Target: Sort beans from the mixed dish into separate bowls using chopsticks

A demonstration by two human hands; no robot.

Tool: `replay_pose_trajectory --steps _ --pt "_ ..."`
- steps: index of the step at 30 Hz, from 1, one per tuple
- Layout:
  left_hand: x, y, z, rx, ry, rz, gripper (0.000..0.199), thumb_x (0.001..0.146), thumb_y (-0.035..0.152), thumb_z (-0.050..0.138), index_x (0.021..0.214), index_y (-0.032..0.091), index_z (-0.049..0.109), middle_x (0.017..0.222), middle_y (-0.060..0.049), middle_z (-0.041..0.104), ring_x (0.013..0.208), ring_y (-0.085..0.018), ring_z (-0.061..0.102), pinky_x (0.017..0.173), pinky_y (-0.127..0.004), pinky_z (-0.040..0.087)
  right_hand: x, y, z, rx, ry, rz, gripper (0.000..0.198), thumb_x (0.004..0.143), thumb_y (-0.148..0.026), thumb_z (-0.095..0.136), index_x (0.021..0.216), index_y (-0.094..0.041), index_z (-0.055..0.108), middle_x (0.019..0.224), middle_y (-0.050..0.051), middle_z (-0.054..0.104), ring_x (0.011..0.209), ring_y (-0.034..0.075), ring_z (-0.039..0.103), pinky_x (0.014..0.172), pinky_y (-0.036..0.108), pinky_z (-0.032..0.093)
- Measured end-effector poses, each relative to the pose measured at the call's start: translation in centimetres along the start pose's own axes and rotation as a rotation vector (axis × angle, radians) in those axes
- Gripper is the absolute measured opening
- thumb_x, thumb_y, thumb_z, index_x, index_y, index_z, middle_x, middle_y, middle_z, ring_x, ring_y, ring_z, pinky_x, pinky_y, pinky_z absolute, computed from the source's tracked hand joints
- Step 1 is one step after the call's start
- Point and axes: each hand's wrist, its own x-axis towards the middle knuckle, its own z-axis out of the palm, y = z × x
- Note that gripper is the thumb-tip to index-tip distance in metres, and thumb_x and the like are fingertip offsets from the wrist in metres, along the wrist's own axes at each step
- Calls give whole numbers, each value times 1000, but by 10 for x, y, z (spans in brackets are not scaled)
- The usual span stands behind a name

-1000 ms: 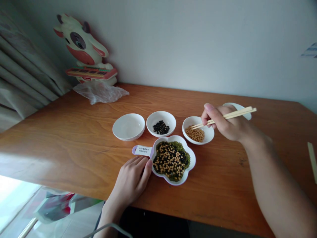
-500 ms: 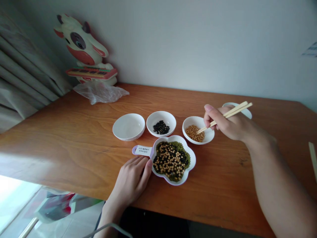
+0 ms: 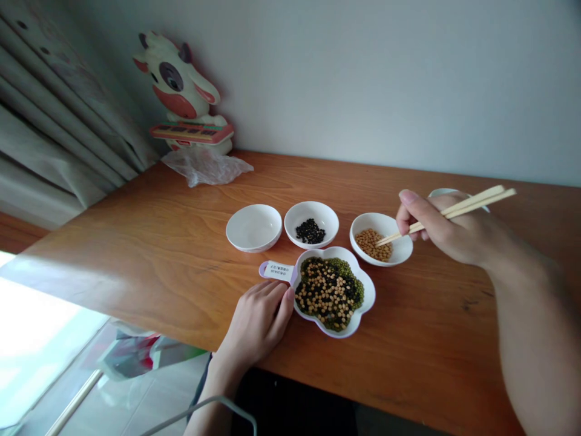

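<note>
My right hand (image 3: 458, 236) grips a pair of light wooden chopsticks (image 3: 476, 201), their tips down among yellow soybeans (image 3: 370, 242) in a white bowl (image 3: 403, 248). Nearer to me sits a white, purple-edged flower-shaped dish (image 3: 368, 298); mixed yellow, black and green beans (image 3: 329, 290) fill it. Its short labelled handle (image 3: 278, 271) points left. My left hand (image 3: 258, 324) rests on the table with fingers curled by the handle and the thumb against the dish's rim. The left fingertips are partly hidden.
Left of the soybean bowl are a white bowl (image 3: 327, 219) with black beans and an empty white bowl (image 3: 254, 227). Another white bowl (image 3: 441, 192) is partly behind my right hand. A plastic bag (image 3: 211, 168) and a cow toy keyboard (image 3: 193, 132) stand at the back left.
The whole view has shifted, so things appear farther right. The chopstick tips stay in the soybeans, and my left hand keeps its place at the dish.
</note>
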Motion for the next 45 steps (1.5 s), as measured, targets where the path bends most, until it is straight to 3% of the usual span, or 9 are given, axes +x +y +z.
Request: replay_pose_trajectory --steps 5,10,14,19,28,40,45 --pt "-1 2 0 3 15 3 33 111 31 35 80 23 43 80 -3 60 76 -20 55 75 -34 41 -7 -19 0 242 80 -82 66 108 -62 35 73 -20 71 65 6 67 60 16 59 61 35 43" --pt "-1 1 0 -1 8 4 33 111 31 35 81 23 45 80 -2 60 76 -19 55 77 -33 42 -11 -46 27 509 -112 -190 62 110 -58 33 75 -21 69 67 4 66 61 16 60 60 33 44" --pt "-1 1 0 -5 15 4 34 111 31 35 81 23 45 80 -3 60 75 -19 55 76 -33 42 -10 -56 57 466 -227 -257 56 111 -54 34 79 -21 67 71 2 65 63 14 59 62 31 43" --pt "-1 2 -1 9 15 8 35 111 32 34 80 23 47 79 -3 61 75 -19 56 77 -34 43 -8 -57 76 508 -241 -264 56 112 -53 32 80 -21 65 70 1 62 65 14 58 65 32 42" --pt "-1 2 -2 5 6 6 36 112 33 33 81 23 49 81 -4 62 77 -20 59 79 -34 45 -6 -56 84 506 -261 -257 57 113 -52 31 79 -20 64 70 0 61 66 14 58 68 32 42" --pt "0 2 -2 7 13 7 36 111 33 34 81 22 50 81 -4 63 77 -20 58 78 -34 45 -6 -54 91 548 -192 -268 58 112 -52 33 75 -20 64 68 1 61 65 15 59 68 33 43" --pt "0 3 -2 4 18 9 36 111 32 35 80 22 50 80 -4 62 76 -19 58 77 -34 45 -6 -51 96 613 -153 -213 59 111 -54 34 74 -21 66 66 2 62 62 16 61 63 33 45"
